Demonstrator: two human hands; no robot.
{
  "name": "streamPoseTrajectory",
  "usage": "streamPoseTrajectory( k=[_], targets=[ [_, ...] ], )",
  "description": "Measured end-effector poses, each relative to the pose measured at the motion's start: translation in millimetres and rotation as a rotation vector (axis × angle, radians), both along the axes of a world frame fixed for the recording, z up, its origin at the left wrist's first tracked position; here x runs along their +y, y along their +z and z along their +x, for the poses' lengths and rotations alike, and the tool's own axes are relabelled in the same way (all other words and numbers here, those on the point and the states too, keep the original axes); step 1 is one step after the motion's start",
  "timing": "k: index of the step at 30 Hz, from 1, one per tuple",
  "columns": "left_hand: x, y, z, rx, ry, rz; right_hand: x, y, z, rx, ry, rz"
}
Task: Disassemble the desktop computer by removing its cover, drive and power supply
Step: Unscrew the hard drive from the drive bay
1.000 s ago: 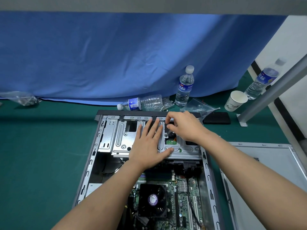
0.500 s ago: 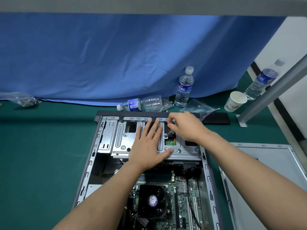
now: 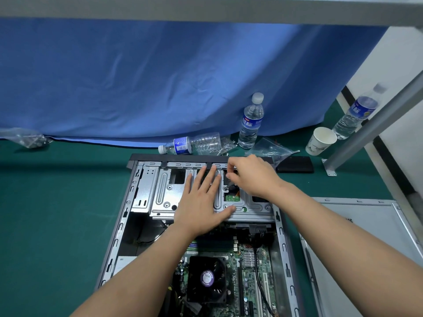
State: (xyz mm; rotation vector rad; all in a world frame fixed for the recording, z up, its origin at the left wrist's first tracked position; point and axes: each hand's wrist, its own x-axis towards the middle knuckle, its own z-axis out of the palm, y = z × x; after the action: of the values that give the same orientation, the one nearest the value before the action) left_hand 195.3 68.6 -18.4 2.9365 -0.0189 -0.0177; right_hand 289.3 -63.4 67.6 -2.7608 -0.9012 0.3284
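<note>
right hand working a small tool at the drive cage; little change over the last second.

case (image 3: 142, 202) open on the mat, cover (image 3: 366, 225) already off at 3 o'clock. left hand (image 3: 201, 202) stays flat, fingers straight, pressing the drive cage (image 3: 160, 191). right hand (image 3: 251, 177) pinches a small dark tool (image 3: 230, 185), tip at a screw just right of the left fingers; it has only shifted slightly, as in turning. drive still seated at 12 o'clock in the case; removal likely waits on this screw.
</note>
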Motion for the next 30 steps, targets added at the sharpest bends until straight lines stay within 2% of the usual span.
streamPoseTrajectory(
  k=[7, 15, 22, 25, 30],
  targets=[
    [0, 0, 0, 0.006, -0.001, 0.009, -1, 12, 6, 0.165, 0.137, 0.012],
    [0, 0, -1, 0.004, -0.002, -0.005, 7, 3, -4, -0.027, 0.032, -0.055],
    [0, -1, 0, 0.016, 0.0, 0.011, -3, 11, 8, 0.222, 0.142, 0.018],
    [0, 0, 0, 0.015, 0.001, 0.01, -4, 6, 10, 0.235, 0.1, 0.02],
    [0, 0, -1, 0.012, 0.001, 0.0, -4, -6, 5, 0.125, -0.058, 0.096]
  ],
)
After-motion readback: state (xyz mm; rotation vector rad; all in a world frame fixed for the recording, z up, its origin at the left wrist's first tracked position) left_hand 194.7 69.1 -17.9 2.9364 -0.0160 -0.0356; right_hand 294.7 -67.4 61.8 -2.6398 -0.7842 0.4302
